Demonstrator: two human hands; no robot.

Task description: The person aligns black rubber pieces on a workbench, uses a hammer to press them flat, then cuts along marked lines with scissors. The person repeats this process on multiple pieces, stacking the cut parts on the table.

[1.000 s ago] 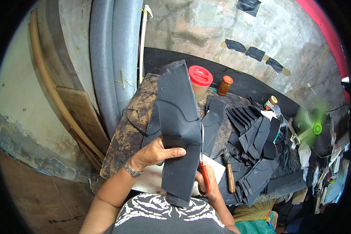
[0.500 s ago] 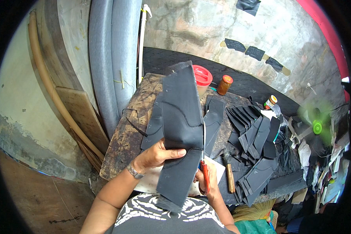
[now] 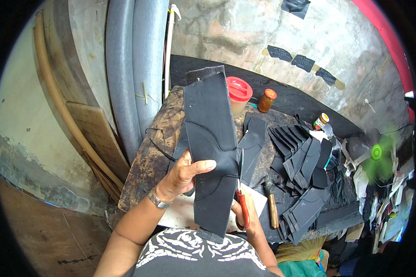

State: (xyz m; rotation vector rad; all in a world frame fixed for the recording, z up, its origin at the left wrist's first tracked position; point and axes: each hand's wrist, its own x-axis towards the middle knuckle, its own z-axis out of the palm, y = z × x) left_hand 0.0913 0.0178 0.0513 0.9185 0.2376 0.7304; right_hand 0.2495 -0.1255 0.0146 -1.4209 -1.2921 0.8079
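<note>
My left hand (image 3: 182, 173) holds a long black leather piece (image 3: 212, 147) upright over the table (image 3: 148, 157), thumb laid across its front, fingers closed behind it. My right hand (image 3: 245, 217), low and just right of the piece, grips red-handled scissors (image 3: 241, 203) at its right edge. Far behind stand a red-lidded jar (image 3: 239, 94) and a small orange-capped bottle (image 3: 266, 100). More black cut pieces (image 3: 300, 157) lie to the right, beside a hammer (image 3: 272, 203).

Matt black leather piece (image 3: 212, 152); rough worn wooden bench (image 3: 157, 143).
</note>
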